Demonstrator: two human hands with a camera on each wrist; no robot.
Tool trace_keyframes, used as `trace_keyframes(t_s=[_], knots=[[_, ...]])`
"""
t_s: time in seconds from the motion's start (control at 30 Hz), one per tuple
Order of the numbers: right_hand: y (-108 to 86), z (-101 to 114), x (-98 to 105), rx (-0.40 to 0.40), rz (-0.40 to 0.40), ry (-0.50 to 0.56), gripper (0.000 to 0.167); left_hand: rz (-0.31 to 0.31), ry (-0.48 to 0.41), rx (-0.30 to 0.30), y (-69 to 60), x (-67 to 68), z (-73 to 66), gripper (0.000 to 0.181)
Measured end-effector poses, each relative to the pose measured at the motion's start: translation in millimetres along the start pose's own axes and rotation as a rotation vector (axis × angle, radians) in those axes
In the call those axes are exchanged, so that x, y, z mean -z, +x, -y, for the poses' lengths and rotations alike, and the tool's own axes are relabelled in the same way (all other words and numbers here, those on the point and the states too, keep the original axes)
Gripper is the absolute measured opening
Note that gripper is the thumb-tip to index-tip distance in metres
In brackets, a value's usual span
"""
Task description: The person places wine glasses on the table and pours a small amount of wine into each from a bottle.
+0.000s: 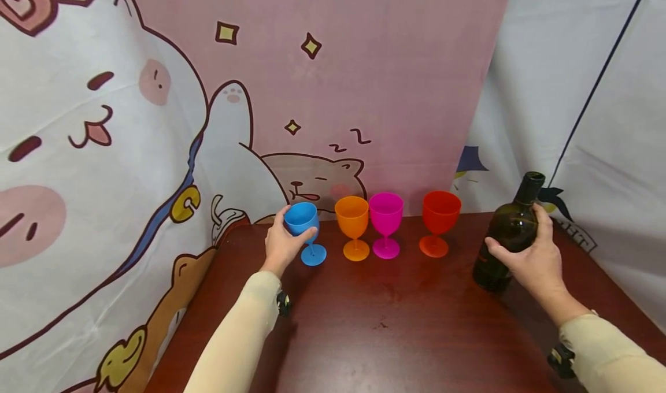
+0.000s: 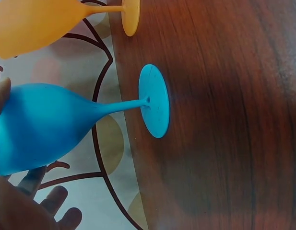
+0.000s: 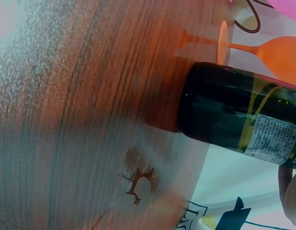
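My left hand (image 1: 283,244) grips the bowl of the blue goblet (image 1: 302,219) at the left of the row, thumb on the near side. In the left wrist view the blue goblet (image 2: 52,127) stands out with its stem and foot in sight, fingers (image 2: 54,200) around the bowl. At the right, my right hand (image 1: 538,263) holds the dark green wine bottle (image 1: 512,228) round its upper body; the bottle leans slightly. The right wrist view shows the bottle (image 3: 224,105) with its pale label, and only part of the hand (image 3: 290,191) at the edge.
Between the hands stand an orange goblet (image 1: 352,219), a magenta goblet (image 1: 387,217) and a red goblet (image 1: 440,214), near the back edge of the brown table (image 1: 395,323). A printed cloth (image 1: 406,92) hangs behind the table.
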State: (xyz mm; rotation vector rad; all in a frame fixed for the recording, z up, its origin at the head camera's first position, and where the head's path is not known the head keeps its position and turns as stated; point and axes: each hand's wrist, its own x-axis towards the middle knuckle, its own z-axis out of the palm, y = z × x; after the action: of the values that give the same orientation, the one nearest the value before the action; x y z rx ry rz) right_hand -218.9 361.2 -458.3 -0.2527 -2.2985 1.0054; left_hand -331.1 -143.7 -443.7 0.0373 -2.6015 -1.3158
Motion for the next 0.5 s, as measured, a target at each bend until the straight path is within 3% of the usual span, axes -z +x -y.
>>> trace_keyframes(t_s=[0.33,0.5], knots=[[-0.7,-1.4,-0.6,-0.013,0.011,-0.002,0.114,0.012,-0.102,-0.043,-1.9,2.4,2.4,0.101],[0.4,-1.6,-0.5,-0.022,0.015,-0.004,0.114,-0.084,-0.097,-0.082,-4.2,3.5,-2.2,0.1]])
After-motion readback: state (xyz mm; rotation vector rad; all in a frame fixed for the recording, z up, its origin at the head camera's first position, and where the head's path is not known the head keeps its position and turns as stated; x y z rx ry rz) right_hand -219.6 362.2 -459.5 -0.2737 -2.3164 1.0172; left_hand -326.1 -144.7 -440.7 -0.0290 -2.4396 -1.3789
